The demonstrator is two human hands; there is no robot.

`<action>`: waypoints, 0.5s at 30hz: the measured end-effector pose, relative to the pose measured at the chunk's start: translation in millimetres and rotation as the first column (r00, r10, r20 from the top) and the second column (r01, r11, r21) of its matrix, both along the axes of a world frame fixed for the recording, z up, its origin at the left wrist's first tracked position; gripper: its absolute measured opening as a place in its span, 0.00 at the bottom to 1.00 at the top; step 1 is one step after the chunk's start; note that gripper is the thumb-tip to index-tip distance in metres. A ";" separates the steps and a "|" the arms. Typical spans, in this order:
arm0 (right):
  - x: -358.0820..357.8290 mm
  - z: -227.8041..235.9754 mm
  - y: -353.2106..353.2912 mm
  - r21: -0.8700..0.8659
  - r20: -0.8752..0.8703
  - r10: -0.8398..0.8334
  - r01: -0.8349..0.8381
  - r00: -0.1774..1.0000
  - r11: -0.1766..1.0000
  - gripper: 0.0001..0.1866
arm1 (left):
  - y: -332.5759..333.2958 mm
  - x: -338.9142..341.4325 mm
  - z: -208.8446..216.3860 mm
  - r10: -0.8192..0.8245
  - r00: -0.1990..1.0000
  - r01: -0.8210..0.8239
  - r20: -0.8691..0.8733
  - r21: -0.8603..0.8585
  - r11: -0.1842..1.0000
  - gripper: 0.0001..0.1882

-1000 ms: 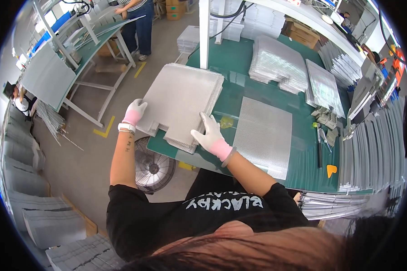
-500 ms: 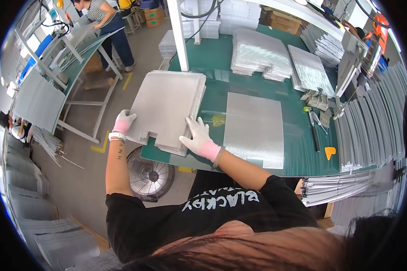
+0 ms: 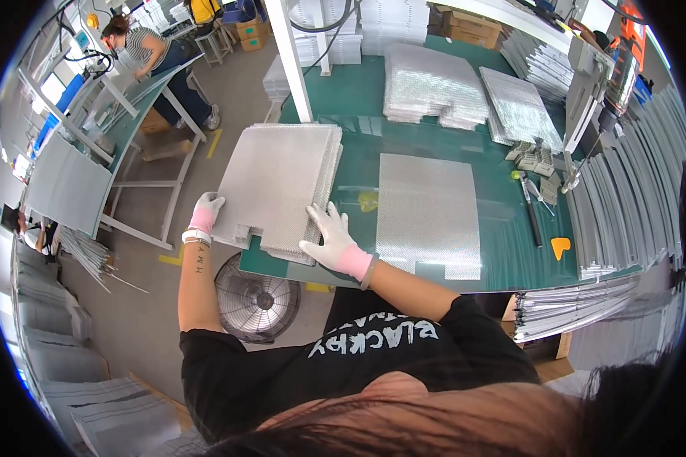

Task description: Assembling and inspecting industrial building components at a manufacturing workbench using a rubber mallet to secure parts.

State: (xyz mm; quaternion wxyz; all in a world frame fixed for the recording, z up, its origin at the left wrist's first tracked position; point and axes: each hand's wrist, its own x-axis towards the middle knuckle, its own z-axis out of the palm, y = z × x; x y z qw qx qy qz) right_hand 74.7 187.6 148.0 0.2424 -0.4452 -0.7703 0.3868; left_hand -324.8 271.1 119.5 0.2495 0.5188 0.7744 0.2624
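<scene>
A stack of silvery-grey mesh sheets [image 3: 278,179], with a notch cut in its near edge, lies at the left of the green table [image 3: 358,137]. My left hand [image 3: 206,213], in a white and pink glove, is closed on the stack's left edge, its lower fingers hidden. With fingers spread, my gloved right hand [image 3: 334,242] rests against the near right edge of the same stack. To its right a single mesh sheet [image 3: 428,213] lies flat, beside a small yellow piece [image 3: 368,201].
More mesh stacks [image 3: 434,84] stand at the back. At right are a hammer [image 3: 531,213], pliers [image 3: 540,196], an orange piece [image 3: 560,247], metal blocks [image 3: 532,158] and upright panels [image 3: 625,198]. A fan [image 3: 259,297] stands below the table; another person [image 3: 156,57] works far left.
The view has shifted slightly. Both my hands stay at the stack's edges, with little movement. At the far left, the other person leans further over their table.
</scene>
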 end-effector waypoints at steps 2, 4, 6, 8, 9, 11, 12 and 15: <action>3.1 2.5 2.6 0.024 0.017 0.009 -0.009 1.000 1.000 0.48 | 3.8 5.1 5.2 -0.015 1.000 0.015 -0.009 0.001 1.000 0.28; 4.4 7.3 4.0 0.047 0.034 0.023 -0.025 0.999 0.999 0.48 | 3.3 6.4 8.3 -0.039 0.999 0.039 0.005 0.007 0.999 0.27; 4.7 13.6 4.5 -0.016 0.055 0.069 -0.068 0.996 0.998 0.47 | 1.4 2.8 10.8 -0.046 0.999 0.046 -0.023 0.013 0.999 0.25; 5.9 10.3 4.1 -0.005 0.031 0.076 -0.076 0.997 0.997 0.47 | -0.6 -1.3 11.2 -0.052 0.997 0.053 -0.052 0.021 0.998 0.23; 6.1 8.2 4.2 0.004 0.009 0.083 -0.083 0.996 0.997 0.47 | -3.1 -3.0 10.7 -0.008 1.000 0.006 0.020 0.086 0.996 0.21; 6.4 4.0 5.7 0.004 0.027 0.081 -0.081 0.996 0.997 0.47 | -3.1 1.5 15.1 0.026 0.995 -0.040 0.095 0.146 0.989 0.20; 6.5 2.0 6.2 0.005 0.046 0.081 -0.082 0.996 0.997 0.47 | -1.9 3.4 18.2 0.035 0.995 -0.050 0.092 0.166 0.985 0.19; 6.2 0.3 5.4 0.017 0.028 0.085 -0.085 0.996 0.996 0.47 | -3.9 6.4 24.9 0.049 0.996 -0.063 0.069 0.223 0.973 0.18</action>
